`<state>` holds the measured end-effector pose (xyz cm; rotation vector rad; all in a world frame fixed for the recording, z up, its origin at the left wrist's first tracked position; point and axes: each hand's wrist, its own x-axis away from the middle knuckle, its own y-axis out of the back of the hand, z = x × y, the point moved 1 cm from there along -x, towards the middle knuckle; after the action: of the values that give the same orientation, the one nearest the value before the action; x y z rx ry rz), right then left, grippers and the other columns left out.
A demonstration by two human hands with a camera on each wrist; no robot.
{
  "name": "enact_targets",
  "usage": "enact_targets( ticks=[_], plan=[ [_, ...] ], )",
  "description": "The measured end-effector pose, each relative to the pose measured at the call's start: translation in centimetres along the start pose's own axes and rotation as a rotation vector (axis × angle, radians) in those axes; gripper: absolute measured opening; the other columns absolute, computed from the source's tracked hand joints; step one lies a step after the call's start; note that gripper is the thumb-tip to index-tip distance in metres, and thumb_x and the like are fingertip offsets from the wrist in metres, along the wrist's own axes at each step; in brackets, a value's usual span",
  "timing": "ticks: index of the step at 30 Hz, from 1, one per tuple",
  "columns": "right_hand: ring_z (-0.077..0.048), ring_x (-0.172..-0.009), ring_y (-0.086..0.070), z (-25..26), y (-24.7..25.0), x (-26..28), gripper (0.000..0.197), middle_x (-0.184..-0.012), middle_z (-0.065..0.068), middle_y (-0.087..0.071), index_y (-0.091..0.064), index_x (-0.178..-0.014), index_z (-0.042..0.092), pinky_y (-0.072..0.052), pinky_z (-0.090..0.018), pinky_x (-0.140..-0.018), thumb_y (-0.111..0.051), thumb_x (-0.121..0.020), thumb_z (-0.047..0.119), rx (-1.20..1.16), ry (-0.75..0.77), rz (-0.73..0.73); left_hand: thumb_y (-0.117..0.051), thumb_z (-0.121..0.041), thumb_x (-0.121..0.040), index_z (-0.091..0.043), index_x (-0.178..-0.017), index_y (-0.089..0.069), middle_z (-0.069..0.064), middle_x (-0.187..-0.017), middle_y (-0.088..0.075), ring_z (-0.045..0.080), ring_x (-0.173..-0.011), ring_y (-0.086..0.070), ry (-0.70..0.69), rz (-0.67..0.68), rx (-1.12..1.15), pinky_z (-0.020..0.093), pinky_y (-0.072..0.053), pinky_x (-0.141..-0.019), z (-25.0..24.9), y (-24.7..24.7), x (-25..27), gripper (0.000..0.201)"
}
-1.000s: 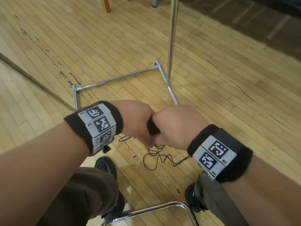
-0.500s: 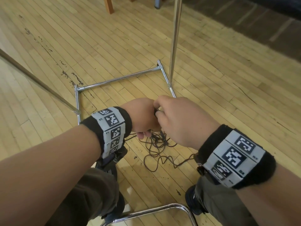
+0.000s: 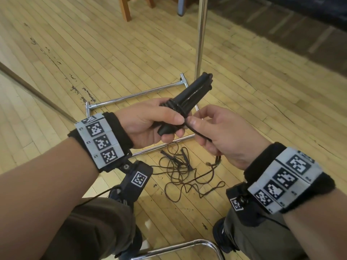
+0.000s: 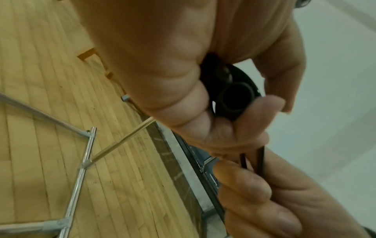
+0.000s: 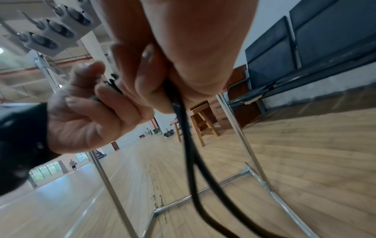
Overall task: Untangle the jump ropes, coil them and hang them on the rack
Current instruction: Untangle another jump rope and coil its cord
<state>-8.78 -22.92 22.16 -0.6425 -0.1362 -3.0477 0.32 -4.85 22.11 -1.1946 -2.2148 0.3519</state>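
Note:
My left hand (image 3: 150,121) grips a bundle of black jump-rope handles (image 3: 191,92) with cord wound round them; the handles point up and away. In the left wrist view a round handle end (image 4: 236,99) shows between the fingers. My right hand (image 3: 212,132) pinches the black cord (image 3: 197,131) just beside the bundle, and the cord (image 5: 189,145) runs down from it in a doubled strand. A tangle of thin dark rope (image 3: 184,175) with two slim handles lies on the floor below my hands. The chrome rack (image 3: 201,34) stands in front of me.
The rack's base bars (image 3: 135,94) lie on the wooden floor around the tangle. A chrome tube (image 3: 180,246) curves by my feet. Wooden stool legs (image 3: 125,8) stand farther back. Dark mats (image 5: 325,48) line the right wall.
Both hands have lifted from low over the tangle. The wrapped handle bundle now shows in my left hand, and my right hand has drawn the cord out to its right.

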Motion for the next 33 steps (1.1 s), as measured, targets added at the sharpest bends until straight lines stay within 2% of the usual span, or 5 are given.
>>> enact_targets(
  ticks=[4,11,14,21,33],
  plan=[
    [-0.013,-0.049,-0.034,0.0,0.0,-0.4,0.02,-0.064,-0.002,-0.053,-0.061,-0.116,0.016,-0.029,-0.022,-0.041,-0.062,-0.103,0.031,-0.056,0.053,0.051,-0.065,-0.044,-0.096,-0.005,-0.117,-0.061,0.008,-0.086,-0.07,0.017,-0.059,-0.064,0.001,-0.151,0.04,0.019,-0.046,-0.037,0.1,-0.7,-0.6,0.044],
    [-0.009,-0.047,-0.037,0.7,0.4,-1.0,0.033,-0.099,-0.008,-0.065,-0.064,-0.121,0.046,-0.026,-0.025,-0.045,-0.06,-0.092,0.063,-0.268,0.09,-0.085,-0.057,-0.04,-0.105,-0.004,-0.115,-0.059,0.013,-0.08,-0.067,0.02,-0.057,-0.066,0.039,-0.246,-0.078,0.022,-0.045,-0.035,0.2,-0.8,-0.5,0.038],
    [-0.007,-0.055,-0.043,0.8,0.3,-1.6,0.045,-0.108,0.012,-0.074,-0.05,-0.135,0.063,-0.032,-0.025,-0.05,-0.055,-0.091,0.07,-0.17,0.15,-0.208,-0.059,-0.04,-0.103,-0.001,-0.11,-0.064,0.012,-0.078,-0.067,0.019,-0.058,-0.066,0.066,-0.233,-0.103,0.022,-0.047,-0.036,0.7,-1.2,-0.5,0.04],
    [-0.009,-0.081,-0.063,0.6,-0.3,-2.5,0.027,-0.086,0.019,-0.065,-0.065,-0.12,0.03,-0.055,-0.035,-0.072,-0.059,-0.098,0.043,-0.074,0.342,-0.303,-0.059,-0.035,-0.104,0.0,-0.122,-0.059,0.012,-0.081,-0.067,0.019,-0.059,-0.065,0.039,-0.249,0.008,0.021,-0.048,-0.037,1.0,-1.8,-0.3,0.039],
    [-0.013,-0.052,-0.036,-0.2,2.2,-1.5,0.02,-0.062,0.003,-0.048,-0.071,-0.106,0.014,-0.03,-0.029,-0.047,-0.053,-0.106,0.021,0.135,0.06,0.248,-0.062,-0.031,-0.104,-0.005,-0.118,-0.059,0.009,-0.084,-0.068,0.017,-0.059,-0.063,-0.236,-0.567,0.127,0.019,-0.045,-0.038,-3.1,1.5,1.0,0.03]
  ],
)
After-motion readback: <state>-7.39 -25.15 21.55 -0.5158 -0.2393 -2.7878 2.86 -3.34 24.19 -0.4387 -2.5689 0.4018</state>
